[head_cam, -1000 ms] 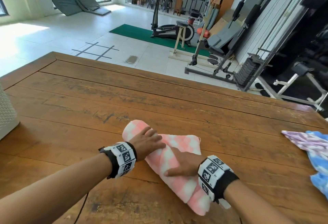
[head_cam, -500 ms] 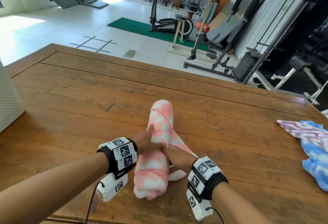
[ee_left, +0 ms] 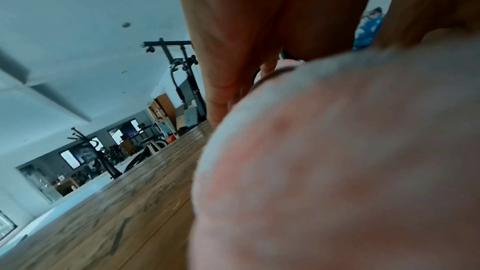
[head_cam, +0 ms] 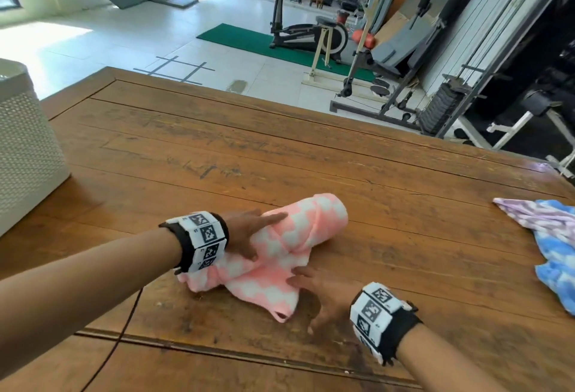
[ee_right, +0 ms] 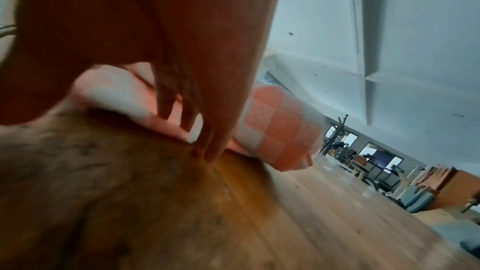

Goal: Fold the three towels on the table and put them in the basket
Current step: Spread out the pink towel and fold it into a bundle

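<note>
1. Our left hand (head_cam: 245,233) lies flat, fingers straight, on the rolled pink checked towel (head_cam: 298,236) on the table (head_cam: 404,205).
2. Our right hand (head_cam: 323,290), fingers extended, touches its loose flap.
3. The basket (head_cam: 25,149) stands far left.

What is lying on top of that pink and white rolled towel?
The left hand rests flat on the pink checked towel, fingers stretched along the roll. The right hand touches its loose flap at the table. Whatever lies under the roll is hidden.
</note>
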`<state>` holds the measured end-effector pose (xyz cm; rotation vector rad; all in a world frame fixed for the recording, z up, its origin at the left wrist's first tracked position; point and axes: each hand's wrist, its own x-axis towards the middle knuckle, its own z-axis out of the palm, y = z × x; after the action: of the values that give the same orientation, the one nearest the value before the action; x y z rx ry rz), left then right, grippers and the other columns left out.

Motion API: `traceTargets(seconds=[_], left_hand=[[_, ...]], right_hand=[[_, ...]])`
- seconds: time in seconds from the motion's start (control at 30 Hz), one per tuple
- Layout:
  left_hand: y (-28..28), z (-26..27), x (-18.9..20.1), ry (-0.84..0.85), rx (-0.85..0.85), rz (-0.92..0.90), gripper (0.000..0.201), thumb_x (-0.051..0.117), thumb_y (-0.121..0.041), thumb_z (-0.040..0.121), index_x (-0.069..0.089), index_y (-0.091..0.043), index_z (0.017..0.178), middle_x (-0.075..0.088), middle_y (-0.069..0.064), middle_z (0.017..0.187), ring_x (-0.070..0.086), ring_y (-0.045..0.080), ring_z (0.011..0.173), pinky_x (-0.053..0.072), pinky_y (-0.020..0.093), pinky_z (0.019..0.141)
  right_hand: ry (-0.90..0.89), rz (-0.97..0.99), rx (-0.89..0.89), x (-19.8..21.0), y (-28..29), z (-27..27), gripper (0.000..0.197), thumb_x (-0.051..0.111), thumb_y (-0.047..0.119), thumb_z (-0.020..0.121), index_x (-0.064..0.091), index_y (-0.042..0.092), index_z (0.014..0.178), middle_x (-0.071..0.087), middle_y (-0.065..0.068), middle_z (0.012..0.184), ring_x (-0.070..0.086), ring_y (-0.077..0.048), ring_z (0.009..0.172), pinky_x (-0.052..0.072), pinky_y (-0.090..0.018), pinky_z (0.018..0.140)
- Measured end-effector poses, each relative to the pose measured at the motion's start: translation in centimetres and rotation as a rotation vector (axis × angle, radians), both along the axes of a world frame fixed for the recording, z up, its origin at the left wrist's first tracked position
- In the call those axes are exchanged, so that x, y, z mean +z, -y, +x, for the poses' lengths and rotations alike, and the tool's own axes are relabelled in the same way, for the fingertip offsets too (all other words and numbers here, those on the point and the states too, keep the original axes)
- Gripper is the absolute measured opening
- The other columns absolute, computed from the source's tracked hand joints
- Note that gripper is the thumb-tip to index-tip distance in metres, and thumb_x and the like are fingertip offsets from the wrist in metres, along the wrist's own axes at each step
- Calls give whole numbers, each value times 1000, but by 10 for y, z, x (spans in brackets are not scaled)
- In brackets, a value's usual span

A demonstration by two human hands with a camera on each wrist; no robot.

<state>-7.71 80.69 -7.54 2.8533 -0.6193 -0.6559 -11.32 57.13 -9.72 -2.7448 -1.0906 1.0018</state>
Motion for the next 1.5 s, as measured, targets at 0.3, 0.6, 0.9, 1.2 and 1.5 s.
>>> traceTargets(seconds=[0.3, 0.6, 0.9, 1.2, 1.5], left_hand=[[-7, -27, -12, 409, -263, 263, 86, 67, -12, 80, 10, -20, 144, 21, 14, 153, 21, 30, 141, 20, 52, 114], [-19, -22, -24, 469, -254, 115, 65, 60, 3, 73, 24, -28, 117, 27, 19, 149, 21, 35, 141, 13, 59, 113], [-28, 2, -22, 310, -144, -97, 41, 56, -18, 79, 56, -24, 119, 23, 5, 151, 18, 25, 140, 11, 36, 113], [-29, 6, -32, 344, -106, -124, 66, 21, -67, 87, 56, -21, 118, 30, 6, 150, 25, 24, 138, 17, 36, 112], [-32, 22, -37, 266, -29, -228, 88, 1, -70, 82, 55, -11, 118, 35, 1, 149, 26, 16, 138, 16, 31, 112]], right_hand=[[443, 99, 91, -30, -54, -30, 51, 58, 41, 89, 47, 13, 130, 50, -16, 131, 49, -35, 118, 37, -43, 101], [263, 502, -181, -37, -69, -16, 37, 41, 30, 97, 54, 24, 131, 59, -2, 129, 55, -21, 115, 46, -36, 96], [-86, 602, -545, -12, -65, 21, 27, 39, 21, 97, 59, 16, 80, 65, -6, 71, 62, -18, 62, 51, -31, 61], [-69, 616, -537, 2, -67, 41, 40, 41, 34, 100, 57, 17, 69, 58, 1, 50, 56, -11, 45, 49, -28, 58], [420, 423, -195, -1, -51, 30, 7, 47, 26, 96, 49, 20, 96, 63, -3, 99, 60, -21, 85, 41, -29, 66]])
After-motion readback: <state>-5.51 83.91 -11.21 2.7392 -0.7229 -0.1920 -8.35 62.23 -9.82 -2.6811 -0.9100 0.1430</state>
